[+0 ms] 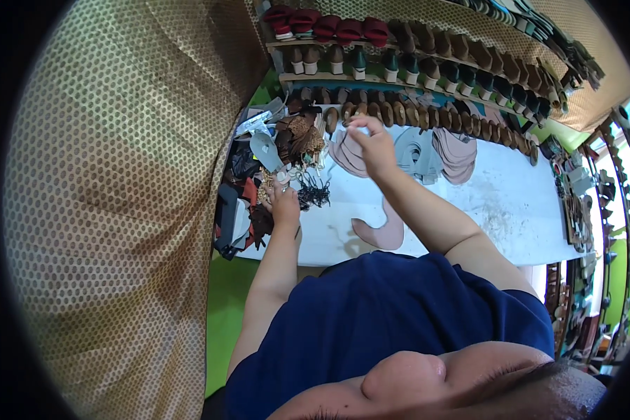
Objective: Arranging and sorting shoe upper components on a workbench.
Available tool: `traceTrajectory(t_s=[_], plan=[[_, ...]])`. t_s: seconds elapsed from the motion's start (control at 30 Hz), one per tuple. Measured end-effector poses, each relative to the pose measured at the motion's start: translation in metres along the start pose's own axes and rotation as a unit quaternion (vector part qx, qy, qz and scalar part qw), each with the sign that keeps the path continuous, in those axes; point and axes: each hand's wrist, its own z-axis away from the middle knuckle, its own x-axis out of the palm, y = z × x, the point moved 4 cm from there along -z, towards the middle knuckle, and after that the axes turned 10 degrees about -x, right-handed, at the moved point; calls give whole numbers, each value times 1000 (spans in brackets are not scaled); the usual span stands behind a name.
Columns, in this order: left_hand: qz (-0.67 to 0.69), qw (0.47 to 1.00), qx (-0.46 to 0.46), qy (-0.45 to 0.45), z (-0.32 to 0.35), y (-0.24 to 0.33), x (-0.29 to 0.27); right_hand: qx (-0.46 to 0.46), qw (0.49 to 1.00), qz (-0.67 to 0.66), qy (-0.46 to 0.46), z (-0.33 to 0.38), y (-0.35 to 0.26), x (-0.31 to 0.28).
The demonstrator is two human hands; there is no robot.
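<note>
My left hand (285, 208) rests at the edge of a mixed pile on the left of the table, its fingers stretched out over small pale pieces (285, 176). Just right of those fingers lies a bunch of black cords (314, 190). Raised above the table's middle is my right hand (376, 148), thumb and index finger curled together; whatever they may pinch is too small to make out. Beside and partly behind it are stacked pink curved cutouts (348, 155). A single pink curved piece (383, 233) lies near the table's front edge.
Grey-blue cutouts (416, 154) and more pink ones (455, 155) lie farther right on the white table (511, 203). Rows of shoes (427, 70) fill shelves at the back. A patterned curtain (126, 210) hangs on the left. Brown scraps (297, 136) top the pile.
</note>
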Motion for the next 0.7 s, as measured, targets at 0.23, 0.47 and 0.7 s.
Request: traceTrajectory(t_s=[0.23,0.47,0.7], plan=[[-35,988,-98,-117,8,0,-3,10,992,119,-31,14,-14,-113],[-25,981,57,-182,79,40,30,17,927,372,-37,104,43,-186],[-16,916,241,-319,131,66,64,55,911,347,-216,197,138,-108]])
